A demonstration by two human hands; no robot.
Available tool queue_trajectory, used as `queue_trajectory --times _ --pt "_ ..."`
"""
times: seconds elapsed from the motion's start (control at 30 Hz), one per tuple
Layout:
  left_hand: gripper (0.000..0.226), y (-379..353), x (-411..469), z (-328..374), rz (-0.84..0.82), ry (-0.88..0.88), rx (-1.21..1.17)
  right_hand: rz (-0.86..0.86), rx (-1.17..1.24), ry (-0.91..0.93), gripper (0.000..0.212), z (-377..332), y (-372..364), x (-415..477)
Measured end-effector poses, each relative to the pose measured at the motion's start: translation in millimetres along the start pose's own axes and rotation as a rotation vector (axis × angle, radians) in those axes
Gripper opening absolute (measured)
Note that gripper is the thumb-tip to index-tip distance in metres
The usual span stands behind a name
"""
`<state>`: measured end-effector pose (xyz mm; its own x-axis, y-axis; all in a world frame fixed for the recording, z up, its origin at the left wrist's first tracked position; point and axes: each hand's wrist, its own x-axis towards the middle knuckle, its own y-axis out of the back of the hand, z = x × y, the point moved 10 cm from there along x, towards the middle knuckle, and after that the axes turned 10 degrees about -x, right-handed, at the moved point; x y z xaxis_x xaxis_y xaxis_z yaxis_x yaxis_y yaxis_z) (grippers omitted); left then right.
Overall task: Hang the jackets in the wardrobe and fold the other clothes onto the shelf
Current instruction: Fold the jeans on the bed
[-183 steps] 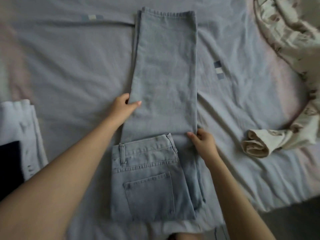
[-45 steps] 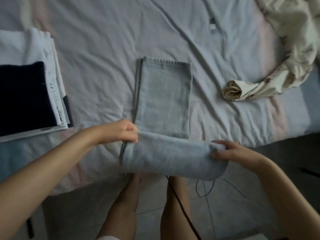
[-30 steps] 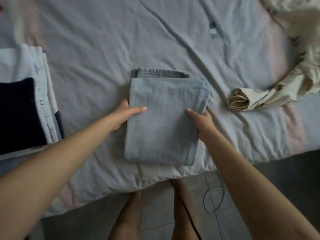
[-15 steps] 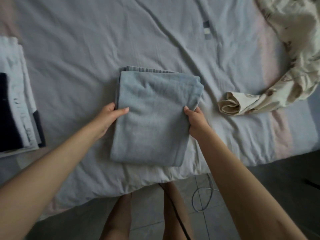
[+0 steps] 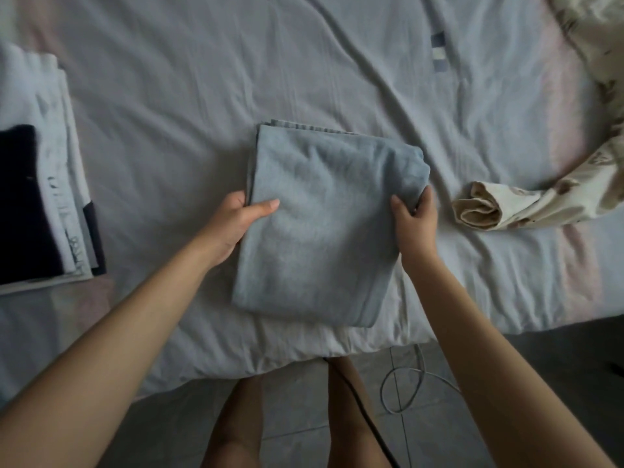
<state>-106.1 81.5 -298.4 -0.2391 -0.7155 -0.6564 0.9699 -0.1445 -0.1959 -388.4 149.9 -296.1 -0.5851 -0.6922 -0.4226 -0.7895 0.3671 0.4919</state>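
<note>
Jeans, folded into a thick pale-blue rectangle, sit on the bed close to its near edge, straight in front of you. A strip of hem shows along their far side. Your left hand grips the left edge, with the thumb laid flat on top and the fingers tucked underneath out of sight. Your right hand grips the right edge near the far corner, thumb on top and fingers curled round the fold. You cannot tell whether the jeans rest fully on the bed or are slightly raised.

Well off to your left lies a stack of folded white pieces with a dark one on top. To your right, a cream patterned garment has its rolled end near your right hand but apart from it, and the rest trails toward the far corner. Below the bed, on the tiled floor, a pale cable loops beside your legs.
</note>
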Motion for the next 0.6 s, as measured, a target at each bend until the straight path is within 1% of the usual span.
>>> queue_trajectory --times 0.1,0.13,0.23,0.3,0.33,0.4,0.5,0.53,0.6 --pt "0.024 14 -1 7 0.069 -0.085 0.012 -0.012 0.040 0.065 0.025 -8 -1 6" --pt "0.025 19 2 7 0.095 -0.093 0.016 -0.025 0.064 0.061 0.026 -7 -5 8" --pt "0.017 25 15 -4 0.145 -0.058 0.018 -0.042 0.100 -0.021 0.028 3 -18 13" --pt "0.018 28 22 -16 0.201 -0.016 0.007 -0.041 0.095 -0.099 0.031 12 -24 14" --pt "0.021 28 23 -19 0.223 -0.016 0.012 -0.028 0.088 -0.103 0.030 11 -24 12" --pt "0.025 27 24 -15 0.221 -0.074 0.061 0.045 0.047 -0.027 0.025 -1 -18 7" --pt "0.028 23 17 0 0.188 -0.213 0.191 0.165 0.010 0.102 0.021 -17 -5 -4" --pt "0.032 25 17 1 0.203 -0.251 0.254 0.172 -0.012 0.104 0.020 -14 -3 -5" --pt "0.052 29 16 -10 0.255 -0.274 0.333 0.136 -0.067 0.021 0.020 3 -4 -3"
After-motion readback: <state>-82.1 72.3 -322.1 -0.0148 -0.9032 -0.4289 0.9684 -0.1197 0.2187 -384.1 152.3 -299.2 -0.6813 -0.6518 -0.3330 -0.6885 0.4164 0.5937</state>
